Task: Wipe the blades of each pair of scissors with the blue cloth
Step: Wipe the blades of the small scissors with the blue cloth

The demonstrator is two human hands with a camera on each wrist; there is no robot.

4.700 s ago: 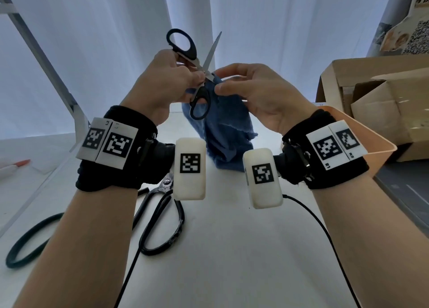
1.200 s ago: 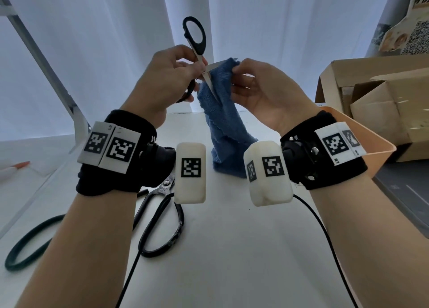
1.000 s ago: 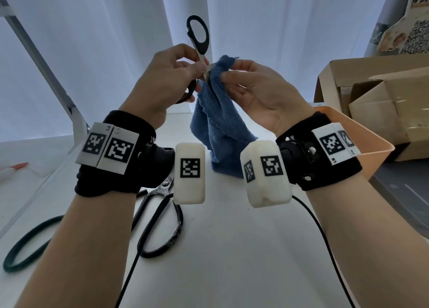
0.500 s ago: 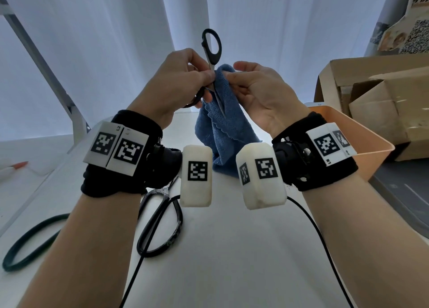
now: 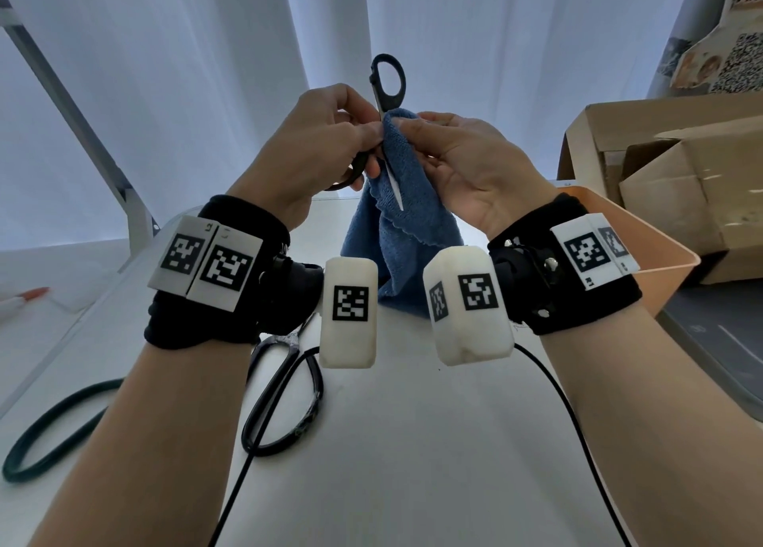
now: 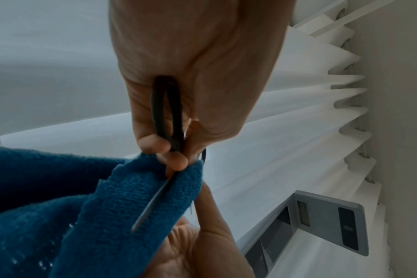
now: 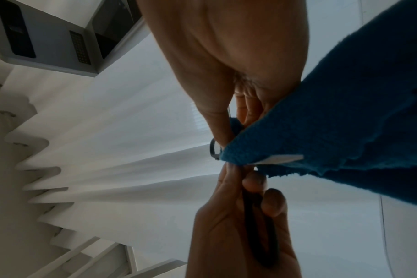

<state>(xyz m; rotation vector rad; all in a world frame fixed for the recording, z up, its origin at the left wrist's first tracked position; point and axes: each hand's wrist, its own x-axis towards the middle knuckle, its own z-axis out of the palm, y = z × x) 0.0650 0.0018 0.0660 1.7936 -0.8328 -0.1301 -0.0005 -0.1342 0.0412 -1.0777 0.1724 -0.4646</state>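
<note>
Way over on the left edge of the white table (image 5: 413,443) there's a dark green cord (image 5: 49,427) looped near the corner. Next to it, closer in and half hidden under the left wristband, a big pair of black-handled shears (image 5: 285,398) lies flat on the table.

Up in the air, the left hand (image 5: 313,146) has its fingers curled tight around the lower loop of the small black-handled scissors (image 5: 386,80), pinching right at the pivot. The other loop sticks straight up above the knuckles, and one bare blade points down and toward the person, lying against the blue cloth (image 5: 404,233).

The right hand (image 5: 470,162) pinches the top fold of that cloth between thumb and fingertips, right up against the left hand's fingertips. The rest of the cloth hangs down between the wrists.

On the right, an orange bin (image 5: 656,241) sits just behind the right wrist, and cardboard boxes (image 5: 677,166) are stacked farther right.
</note>
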